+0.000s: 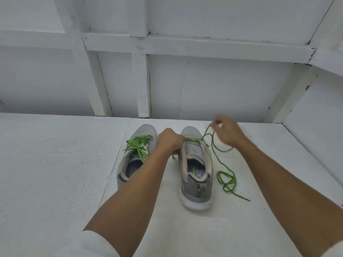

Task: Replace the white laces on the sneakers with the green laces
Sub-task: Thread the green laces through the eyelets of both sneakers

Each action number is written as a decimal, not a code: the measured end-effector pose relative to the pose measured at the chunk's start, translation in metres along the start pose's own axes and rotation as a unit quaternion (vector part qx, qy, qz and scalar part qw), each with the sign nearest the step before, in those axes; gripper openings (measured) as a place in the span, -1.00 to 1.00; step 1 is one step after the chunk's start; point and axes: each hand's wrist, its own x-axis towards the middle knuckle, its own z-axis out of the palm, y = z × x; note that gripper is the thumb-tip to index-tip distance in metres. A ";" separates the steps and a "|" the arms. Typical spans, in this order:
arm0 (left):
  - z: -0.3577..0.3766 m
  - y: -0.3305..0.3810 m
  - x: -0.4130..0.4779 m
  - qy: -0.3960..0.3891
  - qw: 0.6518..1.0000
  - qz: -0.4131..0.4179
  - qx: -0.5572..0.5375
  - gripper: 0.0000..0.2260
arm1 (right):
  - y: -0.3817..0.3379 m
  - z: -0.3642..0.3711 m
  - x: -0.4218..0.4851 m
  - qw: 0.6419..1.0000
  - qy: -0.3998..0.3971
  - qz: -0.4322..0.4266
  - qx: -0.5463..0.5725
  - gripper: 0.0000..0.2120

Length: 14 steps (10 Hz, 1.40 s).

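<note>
Two grey sneakers stand side by side on the white table, toes pointing away from me. The left sneaker (136,156) carries a green lace tied in a bow over its tongue. The right sneaker (195,164) has a green lace (225,179) threaded only through its front eyelets. My left hand (169,140) grips the left side of this sneaker's upper, with a short lace end hanging below it. My right hand (227,131), blurred, pinches the lace's other strand and holds it up and to the right. The rest of that strand lies coiled on the table beside the shoe.
The white table (55,173) is rough-textured and ends at a white wall of panels and wooden battens (143,84) just behind the shoes. A white side wall (315,145) closes in on the right.
</note>
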 end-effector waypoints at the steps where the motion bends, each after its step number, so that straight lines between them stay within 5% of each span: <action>1: 0.001 -0.002 0.000 0.008 1.000 -0.006 -0.020 -0.83 | -0.026 -0.060 0.024 0.776 0.179 0.152 0.585 -0.76; 2: 0.002 -0.003 -0.001 0.013 1.000 -0.005 -0.023 -0.84 | -0.042 -0.088 0.029 0.740 0.229 0.108 0.623 -0.84; 3: 0.002 -0.003 -0.001 0.011 0.999 -0.007 -0.030 -0.83 | -0.033 -0.049 0.018 0.993 0.069 -0.043 0.089 -0.90; 4: 0.003 -0.003 -0.002 0.006 0.999 -0.011 -0.040 -0.84 | -0.003 0.001 -0.006 0.955 -0.139 -0.077 -0.252 -0.75; 6: 0.003 -0.003 -0.003 0.003 0.999 -0.015 -0.051 -0.85 | 0.002 0.015 -0.017 0.957 -0.100 -0.045 -0.268 -0.86; 8: 0.003 -0.003 -0.003 0.003 0.999 -0.020 -0.040 -0.85 | -0.004 -0.028 -0.001 0.994 0.050 0.084 -0.042 -0.91; 10: 0.005 -0.001 0.000 0.001 1.000 -0.008 -0.001 -0.87 | -0.005 -0.036 -0.007 0.997 0.024 0.074 -0.011 -0.92; 12: 0.008 0.016 0.009 -0.011 0.983 0.068 0.171 -0.90 | -0.018 -0.051 -0.020 0.997 -0.047 0.062 0.000 -0.93; 14: 0.031 0.051 0.026 -0.121 0.909 0.220 0.331 -0.63 | -0.041 -0.059 -0.042 0.974 -0.205 0.096 -0.028 -0.91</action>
